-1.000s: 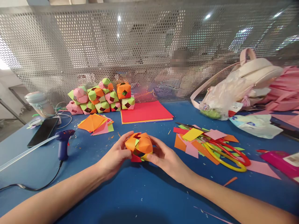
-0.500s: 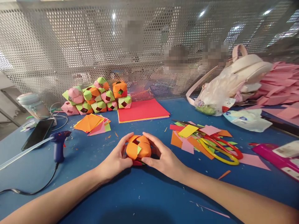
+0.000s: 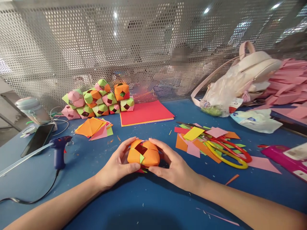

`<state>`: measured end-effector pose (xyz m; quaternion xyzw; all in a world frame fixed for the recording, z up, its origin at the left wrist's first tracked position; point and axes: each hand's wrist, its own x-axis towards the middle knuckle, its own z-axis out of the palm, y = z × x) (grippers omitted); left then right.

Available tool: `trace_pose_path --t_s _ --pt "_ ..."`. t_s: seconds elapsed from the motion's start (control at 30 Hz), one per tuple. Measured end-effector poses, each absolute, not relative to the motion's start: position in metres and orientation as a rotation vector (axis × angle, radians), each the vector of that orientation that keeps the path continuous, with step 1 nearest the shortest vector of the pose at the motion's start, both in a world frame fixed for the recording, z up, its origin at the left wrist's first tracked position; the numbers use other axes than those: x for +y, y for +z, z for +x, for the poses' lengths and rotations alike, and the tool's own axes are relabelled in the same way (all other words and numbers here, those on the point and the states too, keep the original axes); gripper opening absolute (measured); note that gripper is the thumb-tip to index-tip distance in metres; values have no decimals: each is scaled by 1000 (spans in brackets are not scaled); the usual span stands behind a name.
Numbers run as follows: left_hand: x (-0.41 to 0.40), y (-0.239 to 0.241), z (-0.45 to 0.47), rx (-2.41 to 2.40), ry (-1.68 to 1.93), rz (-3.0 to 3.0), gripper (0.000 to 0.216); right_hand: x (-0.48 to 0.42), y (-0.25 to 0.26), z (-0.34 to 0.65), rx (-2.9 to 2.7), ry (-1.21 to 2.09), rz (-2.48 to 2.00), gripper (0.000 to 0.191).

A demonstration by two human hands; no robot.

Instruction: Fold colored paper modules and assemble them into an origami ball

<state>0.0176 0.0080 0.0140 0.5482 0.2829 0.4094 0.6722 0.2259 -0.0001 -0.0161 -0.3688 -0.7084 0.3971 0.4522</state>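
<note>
An orange folded paper ball (image 3: 143, 154) with a small green tip and red parts beneath rests on the blue table (image 3: 148, 204) in front of me. My left hand (image 3: 117, 166) cups its left side, fingers curled round it with the thumb against its front. My right hand (image 3: 171, 164) wraps its right side, fingers over the top edge and thumb underneath. Both hands press the ball between them.
A heap of finished paper balls (image 3: 98, 97) sits at the back left, with folded paper pieces (image 3: 92, 127) and a red paper stack (image 3: 145, 112) nearby. A blue glue gun (image 3: 59, 150), a phone (image 3: 38, 139) and a bottle (image 3: 33, 110) lie left. Scissors (image 3: 227, 153) on paper scraps, bags and pink paper lie right.
The ball has been turned in my hands, so a dark red opening now faces up. My fingers have shifted round it, and the view has drifted slightly.
</note>
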Motion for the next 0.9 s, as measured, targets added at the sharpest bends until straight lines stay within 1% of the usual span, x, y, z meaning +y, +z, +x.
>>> trace_pose_path --t_s 0.23,0.43,0.9 --pt "7 14 12 676 950 1434 69 -2 -15 238 -1725 924 -855 69" --pt "12 6 5 734 956 1599 71 2 -16 240 -1816 847 -785 74" --pt "10 7 5 735 917 1644 71 6 -14 243 -1910 731 -756 75"
